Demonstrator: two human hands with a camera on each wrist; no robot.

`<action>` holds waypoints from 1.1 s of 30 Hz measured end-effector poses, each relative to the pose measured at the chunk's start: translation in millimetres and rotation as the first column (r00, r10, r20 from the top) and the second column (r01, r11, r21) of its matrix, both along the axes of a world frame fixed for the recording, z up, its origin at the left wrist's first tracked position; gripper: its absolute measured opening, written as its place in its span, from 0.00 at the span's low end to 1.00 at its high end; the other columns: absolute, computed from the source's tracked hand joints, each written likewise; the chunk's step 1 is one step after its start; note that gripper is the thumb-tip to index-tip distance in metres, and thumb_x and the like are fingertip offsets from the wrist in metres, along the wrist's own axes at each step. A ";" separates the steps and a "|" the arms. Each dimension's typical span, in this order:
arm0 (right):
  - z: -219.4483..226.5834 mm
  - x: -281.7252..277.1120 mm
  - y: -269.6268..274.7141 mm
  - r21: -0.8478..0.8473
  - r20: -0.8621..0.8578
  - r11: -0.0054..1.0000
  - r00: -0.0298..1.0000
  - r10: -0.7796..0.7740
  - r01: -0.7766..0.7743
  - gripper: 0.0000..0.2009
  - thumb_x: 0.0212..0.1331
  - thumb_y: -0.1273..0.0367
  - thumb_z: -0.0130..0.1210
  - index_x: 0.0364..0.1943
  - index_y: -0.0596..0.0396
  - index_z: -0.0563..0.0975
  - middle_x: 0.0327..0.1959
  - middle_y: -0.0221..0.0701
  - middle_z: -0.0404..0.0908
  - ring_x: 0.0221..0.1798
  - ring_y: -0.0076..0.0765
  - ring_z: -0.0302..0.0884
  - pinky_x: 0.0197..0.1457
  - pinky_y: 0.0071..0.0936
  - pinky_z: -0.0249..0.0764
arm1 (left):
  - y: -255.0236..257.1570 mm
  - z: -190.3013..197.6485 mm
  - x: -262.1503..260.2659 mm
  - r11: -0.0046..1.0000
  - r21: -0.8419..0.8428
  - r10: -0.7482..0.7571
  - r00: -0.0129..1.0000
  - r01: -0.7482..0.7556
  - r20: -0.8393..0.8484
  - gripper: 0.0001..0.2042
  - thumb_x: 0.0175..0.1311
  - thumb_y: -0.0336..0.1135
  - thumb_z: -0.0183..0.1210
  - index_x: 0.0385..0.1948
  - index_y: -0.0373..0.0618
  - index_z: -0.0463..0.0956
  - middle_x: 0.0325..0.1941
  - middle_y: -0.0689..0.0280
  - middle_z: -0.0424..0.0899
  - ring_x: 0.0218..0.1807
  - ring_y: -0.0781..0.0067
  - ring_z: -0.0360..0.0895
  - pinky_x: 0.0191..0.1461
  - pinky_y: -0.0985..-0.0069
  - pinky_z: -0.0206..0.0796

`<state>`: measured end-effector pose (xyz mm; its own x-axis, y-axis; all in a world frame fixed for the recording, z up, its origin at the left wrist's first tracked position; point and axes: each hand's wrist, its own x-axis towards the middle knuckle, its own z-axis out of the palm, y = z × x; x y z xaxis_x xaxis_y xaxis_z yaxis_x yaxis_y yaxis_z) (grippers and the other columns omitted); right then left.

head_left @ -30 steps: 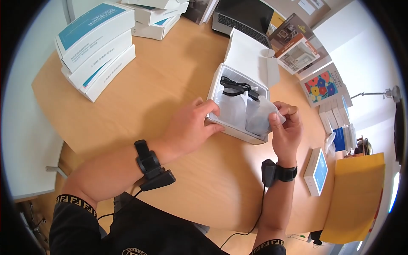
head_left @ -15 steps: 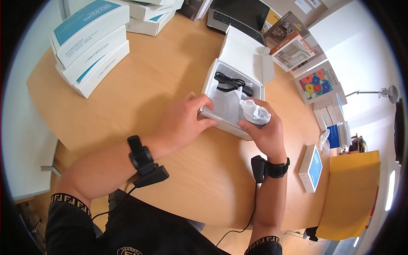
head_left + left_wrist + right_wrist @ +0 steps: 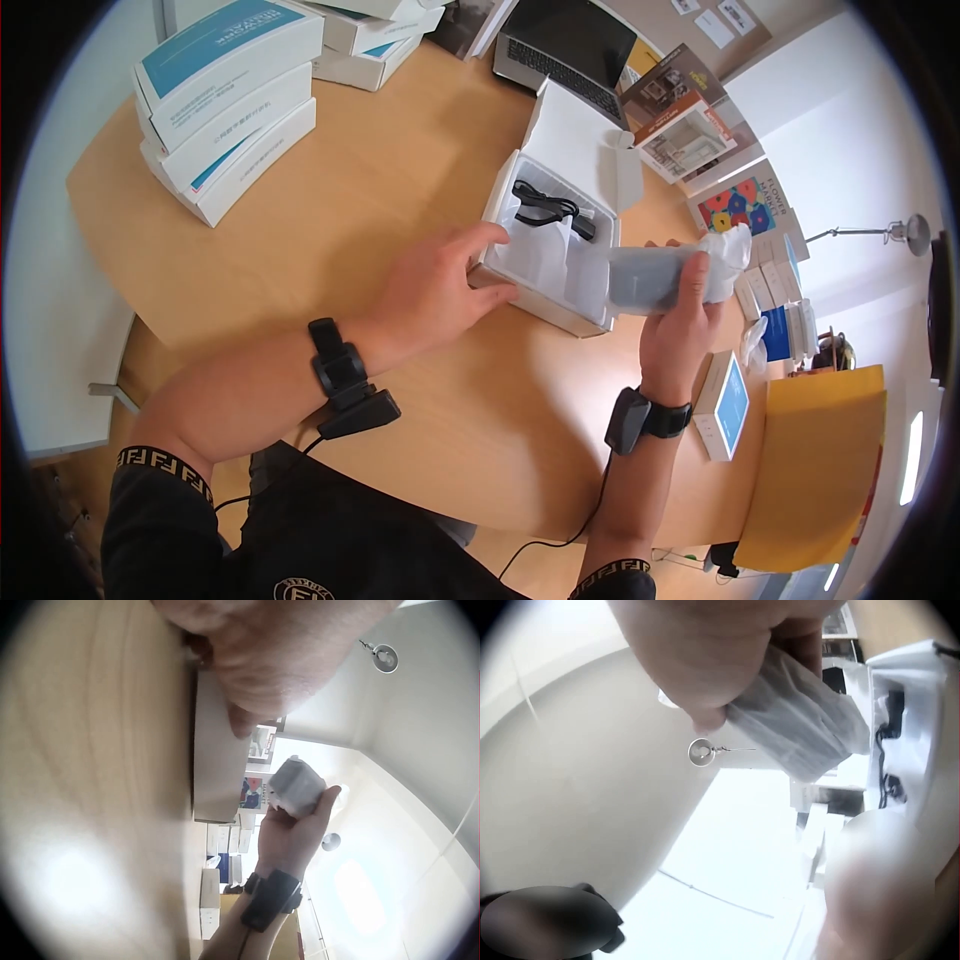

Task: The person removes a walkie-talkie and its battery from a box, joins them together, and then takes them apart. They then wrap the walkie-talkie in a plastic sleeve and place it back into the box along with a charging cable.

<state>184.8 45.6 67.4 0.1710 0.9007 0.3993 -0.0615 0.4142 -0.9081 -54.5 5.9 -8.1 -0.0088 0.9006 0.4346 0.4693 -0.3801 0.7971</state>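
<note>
A white open box (image 3: 560, 312) stands on the table with its lid (image 3: 575, 130) folded back. My left hand (image 3: 430, 290) grips its near left corner, thumb on the front wall and fingers at the left rim. Just right of the box, my right hand (image 3: 680, 335) holds a flat greyish block in a frosted plastic bag (image 3: 645, 280), the thumb across its top. The bag's crumpled end sticks out past the fingers. In the right wrist view the bag (image 3: 802, 720) hangs beneath the palm. A coiled black cable (image 3: 540, 203) lies in the box's far compartment, beside white dividers.
White boxes (image 3: 240, 150) with blue labels are stacked at the left, with more behind. A laptop (image 3: 565, 50) stands at the back. Upright books (image 3: 690, 135) line the right side. A small white box (image 3: 722, 405) and a yellow sheet (image 3: 815, 470) are at the right.
My right hand has drawn the bagged block up out of the box and moved it right, past the box's edge. The left hand keeps its grip on the box corner.
</note>
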 end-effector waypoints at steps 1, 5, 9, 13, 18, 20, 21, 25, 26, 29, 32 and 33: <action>1.4 -1.4 -2.8 0.002 0.001 1.000 1.000 0.000 0.000 0.18 0.73 0.63 0.53 0.59 0.59 0.69 0.47 0.37 0.81 0.47 0.43 0.84 0.55 0.39 0.78 | -2.2 3.3 -0.6 0.999 -0.041 -0.010 0.999 0.012 0.034 0.22 0.53 0.39 0.74 0.48 0.45 0.78 0.25 0.67 0.71 0.25 0.75 0.69 0.30 0.71 0.62; 5.2 -21.4 -22.7 -0.061 -0.037 0.992 0.993 0.112 -0.114 0.22 0.73 0.63 0.53 0.64 0.59 0.66 0.48 0.38 0.80 0.49 0.43 0.83 0.56 0.39 0.77 | -16.1 13.6 -6.0 0.987 -0.054 -0.152 0.987 0.154 0.045 0.30 0.53 0.44 0.76 0.56 0.45 0.74 0.26 0.70 0.70 0.26 0.81 0.68 0.31 0.76 0.65; 0.5 -47.4 -45.1 -0.072 0.098 0.950 0.945 0.311 -0.305 0.26 0.70 0.66 0.56 0.67 0.62 0.63 0.49 0.38 0.80 0.49 0.40 0.83 0.56 0.37 0.78 | -30.1 19.3 -0.3 0.918 -0.140 -0.331 0.910 0.372 0.252 0.33 0.53 0.45 0.75 0.60 0.45 0.72 0.32 0.68 0.78 0.31 0.77 0.76 0.37 0.76 0.72; -11.5 -63.9 -57.3 0.008 0.191 0.913 0.897 0.399 -0.407 0.34 0.64 0.66 0.65 0.69 0.63 0.60 0.52 0.40 0.80 0.53 0.37 0.81 0.58 0.34 0.76 | -30.8 16.6 6.3 0.787 -0.266 -0.437 0.806 0.557 0.399 0.32 0.55 0.46 0.74 0.59 0.44 0.72 0.42 0.59 0.85 0.42 0.65 0.83 0.48 0.71 0.75; -17.1 -58.7 -57.1 0.213 0.430 0.908 0.869 0.245 -0.362 0.36 0.63 0.61 0.65 0.69 0.63 0.59 0.59 0.46 0.75 0.58 0.40 0.78 0.59 0.34 0.75 | -28.3 2.8 12.0 0.780 -0.264 -0.406 0.780 0.567 0.477 0.30 0.55 0.46 0.73 0.56 0.42 0.74 0.42 0.56 0.86 0.45 0.59 0.83 0.49 0.68 0.74; -6.2 -57.4 -57.4 0.276 0.346 0.893 0.904 0.253 -0.356 0.35 0.64 0.62 0.65 0.69 0.63 0.60 0.59 0.47 0.75 0.59 0.40 0.77 0.60 0.35 0.75 | -28.0 4.2 11.6 0.771 -0.262 -0.381 0.750 0.580 0.541 0.28 0.55 0.42 0.74 0.54 0.41 0.74 0.42 0.57 0.86 0.44 0.61 0.84 0.49 0.68 0.74; 0.5 -57.0 -57.8 0.340 0.258 0.876 0.930 0.263 -0.342 0.35 0.64 0.62 0.64 0.68 0.63 0.60 0.59 0.48 0.75 0.59 0.41 0.77 0.61 0.35 0.74 | -28.3 6.1 11.0 0.771 -0.262 -0.379 0.749 0.581 0.544 0.28 0.55 0.42 0.74 0.54 0.41 0.74 0.42 0.57 0.86 0.44 0.61 0.84 0.49 0.68 0.74; 18.9 -40.5 -59.2 0.237 0.395 0.920 0.896 0.202 -0.312 0.30 0.61 0.67 0.67 0.63 0.65 0.67 0.59 0.47 0.75 0.59 0.43 0.78 0.61 0.36 0.75 | -27.9 10.2 8.8 0.757 -0.326 -0.330 0.761 0.567 0.558 0.26 0.55 0.39 0.74 0.53 0.41 0.74 0.41 0.59 0.86 0.43 0.64 0.83 0.48 0.68 0.74; 25.5 -41.1 -62.9 0.175 0.405 0.941 0.892 0.200 -0.290 0.25 0.54 0.72 0.70 0.56 0.64 0.75 0.52 0.43 0.79 0.54 0.42 0.80 0.59 0.36 0.76 | -28.0 9.6 9.3 0.782 -0.313 -0.334 0.786 0.539 0.520 0.26 0.55 0.39 0.74 0.53 0.41 0.74 0.40 0.59 0.85 0.43 0.65 0.83 0.47 0.69 0.74; 43.7 -34.2 -66.5 0.187 0.753 0.946 0.658 0.036 -0.266 0.21 0.47 0.75 0.73 0.47 0.60 0.80 0.43 0.40 0.82 0.47 0.42 0.82 0.57 0.36 0.77 | -27.4 3.2 12.5 0.823 -0.232 -0.347 0.782 0.518 0.518 0.24 0.56 0.37 0.74 0.53 0.42 0.74 0.41 0.60 0.85 0.43 0.66 0.83 0.47 0.69 0.74; 54.4 -26.5 -70.4 0.271 0.758 0.911 0.652 -0.003 -0.311 0.16 0.32 0.77 0.75 0.31 0.53 0.84 0.31 0.32 0.82 0.40 0.42 0.82 0.56 0.45 0.76 | -27.9 6.5 11.6 0.813 -0.288 -0.329 0.806 0.507 0.492 0.23 0.56 0.35 0.73 0.52 0.43 0.75 0.42 0.60 0.85 0.44 0.67 0.83 0.48 0.70 0.74; 58.5 -20.2 -70.1 0.319 0.802 0.836 0.597 0.013 -0.447 0.16 0.28 0.77 0.75 0.28 0.51 0.84 0.29 0.29 0.81 0.40 0.42 0.82 0.56 0.48 0.76 | -27.4 4.1 12.7 0.811 -0.287 -0.331 0.805 0.510 0.493 0.23 0.56 0.35 0.73 0.52 0.43 0.75 0.42 0.60 0.85 0.44 0.67 0.83 0.48 0.70 0.74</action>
<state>164.6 -24.5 125.9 -0.5667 0.5361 0.6256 0.3834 0.8437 -0.3757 -41.9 -21.5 -3.9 0.3196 0.9428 0.0946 -0.0590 -0.0799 0.9951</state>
